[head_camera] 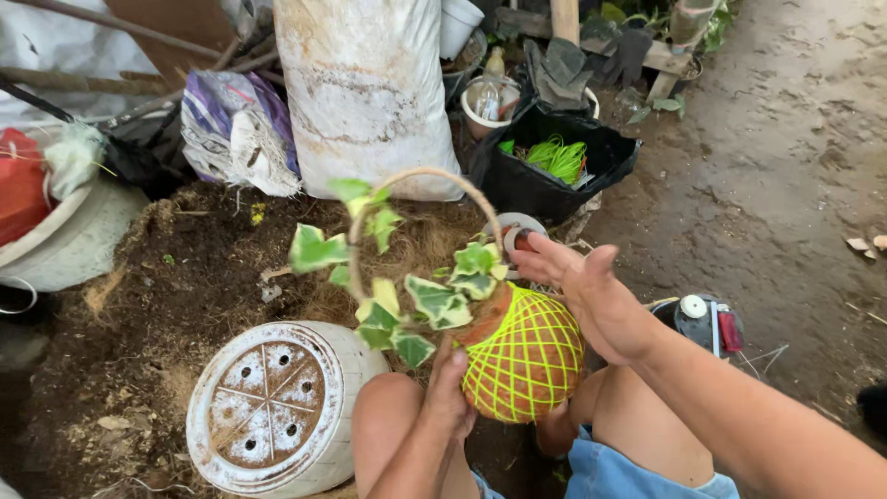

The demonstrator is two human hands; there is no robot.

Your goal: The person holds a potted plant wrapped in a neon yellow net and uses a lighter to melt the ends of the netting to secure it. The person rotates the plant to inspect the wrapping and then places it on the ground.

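Note:
A round brown moss ball (525, 359) wrapped in a net of neon yellow-green string rests between my knees. A variegated green and cream ivy plant (407, 286) grows from its top, with a thin rope loop arching over it. My left hand (447, 393) presses against the ball's left side, thumb up by the leaves. My right hand (591, 291) hovers over the ball's upper right with fingers spread, holding nothing.
An upturned white plastic pot (277, 407) lies at lower left on loose soil and coconut fibre (176, 286). A big white sack (365, 88) stands behind. A black bag (554, 166) holds a bundle of green string. A tape roll (517, 231) lies beyond my right hand.

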